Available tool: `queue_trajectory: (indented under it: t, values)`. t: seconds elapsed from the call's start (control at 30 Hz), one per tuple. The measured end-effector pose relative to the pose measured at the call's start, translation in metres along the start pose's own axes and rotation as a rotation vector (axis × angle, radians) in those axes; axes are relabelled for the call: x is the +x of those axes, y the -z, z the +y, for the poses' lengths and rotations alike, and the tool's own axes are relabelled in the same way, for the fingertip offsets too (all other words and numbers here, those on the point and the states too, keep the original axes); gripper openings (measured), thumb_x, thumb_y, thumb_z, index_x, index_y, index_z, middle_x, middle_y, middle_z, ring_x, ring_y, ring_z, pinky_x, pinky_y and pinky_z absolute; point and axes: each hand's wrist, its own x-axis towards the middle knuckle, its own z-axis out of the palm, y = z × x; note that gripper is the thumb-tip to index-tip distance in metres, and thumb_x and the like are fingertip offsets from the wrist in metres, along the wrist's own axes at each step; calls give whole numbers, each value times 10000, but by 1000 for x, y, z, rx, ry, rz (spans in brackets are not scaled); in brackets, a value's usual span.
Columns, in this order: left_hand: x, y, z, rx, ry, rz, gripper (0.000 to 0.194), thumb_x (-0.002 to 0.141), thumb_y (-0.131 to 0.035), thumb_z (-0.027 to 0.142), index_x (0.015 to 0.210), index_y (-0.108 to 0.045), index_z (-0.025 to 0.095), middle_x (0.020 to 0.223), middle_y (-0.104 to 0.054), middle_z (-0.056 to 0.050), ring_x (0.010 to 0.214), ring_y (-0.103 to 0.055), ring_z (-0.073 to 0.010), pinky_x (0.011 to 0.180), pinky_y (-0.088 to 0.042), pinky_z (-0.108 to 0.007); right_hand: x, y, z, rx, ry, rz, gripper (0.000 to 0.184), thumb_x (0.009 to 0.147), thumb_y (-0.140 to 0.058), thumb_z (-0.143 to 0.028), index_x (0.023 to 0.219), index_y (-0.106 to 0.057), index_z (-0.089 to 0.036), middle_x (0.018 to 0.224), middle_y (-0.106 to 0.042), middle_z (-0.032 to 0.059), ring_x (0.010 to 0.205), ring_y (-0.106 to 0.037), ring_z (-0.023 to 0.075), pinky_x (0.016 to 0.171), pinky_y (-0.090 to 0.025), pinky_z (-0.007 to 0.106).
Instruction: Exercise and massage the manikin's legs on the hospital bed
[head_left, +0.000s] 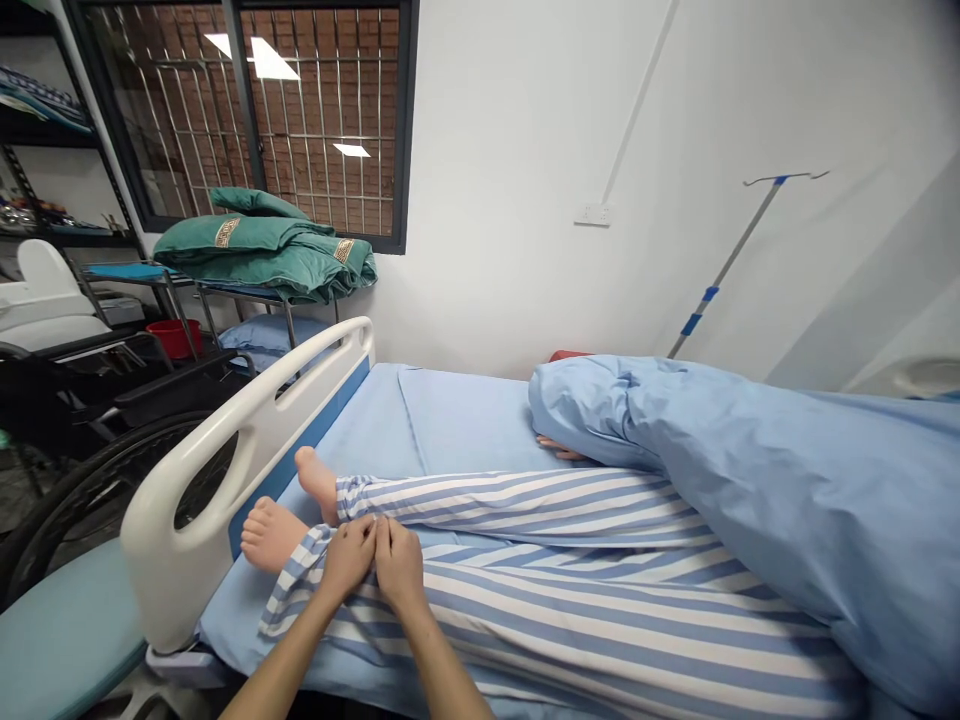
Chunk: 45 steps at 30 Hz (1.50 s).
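Observation:
Two legs in blue-and-white striped pajama trousers (540, 600) lie along the bed, belonging to a body that could be a person or a manikin. My left hand (349, 560) is closed on the near trouser leg just above the ankle. Right beside it, thumbs almost touching, my right hand (400, 565) pinches the same striped cloth. Beyond the loose cuff the near bare foot (274, 535) points up, and the far bare foot (316, 480) rests behind it. The fingertips are partly hidden in the fabric.
A blue quilt (735, 460) covers the upper body; fingers (559, 449) show under its edge. The white footboard (247, 420) rises at the left, with a wheelchair (82, 430) beyond. Green bedding (262, 250) is stacked by the window. An IV pole (724, 270) leans at the right.

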Motion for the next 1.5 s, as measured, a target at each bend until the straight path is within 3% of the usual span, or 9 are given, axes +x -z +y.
queue_trajectory:
  t: [0.27, 0.47, 0.63, 0.77, 0.93, 1.07, 1.13, 1.3, 1.5]
  values:
    - [-5, -4, 2, 250, 108, -13, 325, 859, -326, 329, 963, -616, 225, 919, -662, -69, 881, -573, -203, 721, -371, -275, 0, 2, -4, -21, -16, -2, 413, 913, -265, -298, 683, -590, -188, 660, -657, 37, 614, -572, 142, 541, -238, 257]
    - [-5, -7, -1, 343, 52, -44, 346, 850, -340, 236, 1110, -567, 214, 1010, -641, -97, 903, -572, -211, 743, -383, -292, 7, 12, -16, -12, 27, 15, 418, 913, -271, -311, 680, -594, -185, 654, -656, 38, 602, -567, 137, 544, -246, 254]
    - [-5, -10, -5, 262, 96, -6, 330, 844, -358, 309, 1063, -580, 201, 951, -654, -103, 880, -573, -219, 712, -361, -284, 0, 3, -9, -51, -28, 22, 403, 908, -282, -303, 706, -611, -184, 647, -656, 44, 579, -565, 144, 521, -228, 263]
    - [-2, -9, -5, 160, 94, 27, 275, 830, -364, 327, 850, -603, 192, 823, -658, -78, 782, -573, -196, 657, -343, -267, -3, 0, -7, -41, -37, 40, 406, 906, -284, -303, 712, -619, -179, 666, -663, 59, 594, -575, 154, 525, -241, 265]
    - [9, 0, 15, -286, 64, 86, 338, 808, -348, 390, 582, -480, 177, 591, -561, -10, 622, -503, -146, 607, -359, -249, 0, 4, -6, 71, -60, 86, 438, 915, -263, -315, 694, -616, -176, 675, -665, 64, 614, -581, 152, 540, -263, 255]
    - [14, -1, 38, -619, 118, 184, 339, 755, -413, 440, 526, -358, 196, 469, -400, 47, 497, -396, -107, 495, -329, -227, 2, 6, -2, 253, -80, 139, 468, 922, -233, -318, 670, -598, -168, 648, -645, 54, 589, -555, 135, 542, -286, 237]
    - [12, -8, 43, -679, 124, 217, 329, 748, -423, 436, 531, -371, 195, 474, -408, 46, 498, -397, -104, 496, -338, -225, 3, 6, 0, 333, -102, 161, 468, 920, -233, -322, 655, -586, -166, 637, -635, 49, 580, -543, 130, 545, -302, 227]
    - [1, -26, 34, -453, 48, 237, 323, 758, -380, 431, 569, -475, 186, 568, -552, -14, 579, -482, -145, 589, -380, -265, 4, 4, 2, 402, -166, 202, 408, 895, -299, -329, 626, -560, -166, 625, -627, 50, 578, -534, 135, 545, -328, 223]
    - [-1, -30, 29, -230, 20, 211, 310, 794, -310, 376, 618, -494, 200, 638, -595, -46, 636, -529, -174, 635, -379, -284, 9, 7, 3, 330, -195, 185, 441, 898, -269, -317, 606, -564, -169, 618, -631, 52, 551, -529, 132, 514, -306, 228]
